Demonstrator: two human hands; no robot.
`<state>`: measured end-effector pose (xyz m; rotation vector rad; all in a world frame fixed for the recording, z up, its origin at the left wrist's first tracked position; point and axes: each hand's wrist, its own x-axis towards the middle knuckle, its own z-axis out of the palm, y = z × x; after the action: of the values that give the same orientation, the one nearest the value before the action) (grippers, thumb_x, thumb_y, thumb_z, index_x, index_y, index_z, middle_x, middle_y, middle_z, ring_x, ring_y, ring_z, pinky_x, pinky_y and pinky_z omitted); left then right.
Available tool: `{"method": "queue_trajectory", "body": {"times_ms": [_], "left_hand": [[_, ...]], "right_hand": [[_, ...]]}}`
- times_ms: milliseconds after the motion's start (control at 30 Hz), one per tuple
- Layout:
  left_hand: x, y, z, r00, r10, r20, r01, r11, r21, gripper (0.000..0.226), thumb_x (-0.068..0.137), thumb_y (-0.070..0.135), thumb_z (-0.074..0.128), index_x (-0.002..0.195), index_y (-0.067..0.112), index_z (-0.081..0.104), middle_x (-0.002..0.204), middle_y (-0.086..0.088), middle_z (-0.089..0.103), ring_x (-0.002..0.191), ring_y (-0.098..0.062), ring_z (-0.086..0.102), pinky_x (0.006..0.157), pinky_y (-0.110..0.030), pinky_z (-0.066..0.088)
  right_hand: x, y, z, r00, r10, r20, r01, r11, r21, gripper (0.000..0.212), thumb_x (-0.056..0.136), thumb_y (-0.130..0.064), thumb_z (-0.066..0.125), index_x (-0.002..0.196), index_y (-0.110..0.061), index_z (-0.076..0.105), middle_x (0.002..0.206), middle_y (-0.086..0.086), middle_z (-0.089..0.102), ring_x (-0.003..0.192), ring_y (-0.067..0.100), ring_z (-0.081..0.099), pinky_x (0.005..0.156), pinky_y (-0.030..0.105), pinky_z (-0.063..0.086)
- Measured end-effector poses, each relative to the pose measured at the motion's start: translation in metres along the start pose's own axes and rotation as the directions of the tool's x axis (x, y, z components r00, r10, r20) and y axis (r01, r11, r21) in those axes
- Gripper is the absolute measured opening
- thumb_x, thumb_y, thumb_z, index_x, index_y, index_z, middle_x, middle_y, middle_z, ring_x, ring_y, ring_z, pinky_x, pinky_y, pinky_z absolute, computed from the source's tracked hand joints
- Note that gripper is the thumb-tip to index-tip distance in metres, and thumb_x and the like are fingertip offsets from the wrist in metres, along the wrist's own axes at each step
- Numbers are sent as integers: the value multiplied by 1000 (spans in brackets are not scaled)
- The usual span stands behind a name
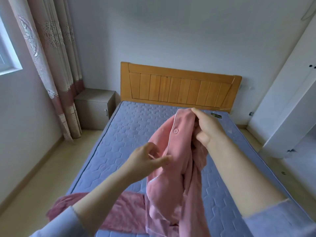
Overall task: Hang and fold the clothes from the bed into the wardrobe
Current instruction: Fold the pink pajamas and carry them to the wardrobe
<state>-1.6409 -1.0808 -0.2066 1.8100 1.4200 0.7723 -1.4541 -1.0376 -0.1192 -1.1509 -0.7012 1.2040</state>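
Head view: a pink buttoned top (172, 177) with pale piping hangs crumpled at centre, above the blue quilted mattress (130, 127). The right hand (208, 127) grasps its upper edge at 1 o'clock, and the left hand (147, 159) pinches the front edge below a button (175, 131). A darker pink garment (123, 212) lies on the mattress at 7 o'clock. The white wardrobe (290, 100) stands at 3 o'clock, the wooden headboard (179, 86) at 12, and a grey nightstand (94, 108) at 10.

Grey nightstand (93, 108) in corner w/ patterned curtain (51, 69) just beside, window (7, 55) far L.
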Motion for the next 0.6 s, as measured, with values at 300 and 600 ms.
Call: {"method": "queue_trajectory", "body": {"times_ms": [300, 600], "left_hand": [[-6, -3, 20, 1000, -20, -1, 20, 998, 54, 40, 73, 53, 58, 74, 13, 52, 72, -4, 59, 68, -19, 47, 63, -32, 45], [17, 19, -32, 954, -173, -245, 105, 958, -268, 23, 89, 27, 57, 82, 7, 66, 71, 0, 64, 67, -16, 56, 62, -31, 46]], "right_hand": [[5, -19, 3, 1000, 5, -6, -4, 975, 221, 11, 92, -12, 60, 96, -6, 68, 81, 7, 69, 66, 14, 68, 60, 24, 56], [11, 10, -32, 999, 10, 49, -11, 1000, 23, 29, 97, -4, 51, 126, -2, 48, 120, 19, 58, 107, 26, 62, 93, 37, 52]]}}
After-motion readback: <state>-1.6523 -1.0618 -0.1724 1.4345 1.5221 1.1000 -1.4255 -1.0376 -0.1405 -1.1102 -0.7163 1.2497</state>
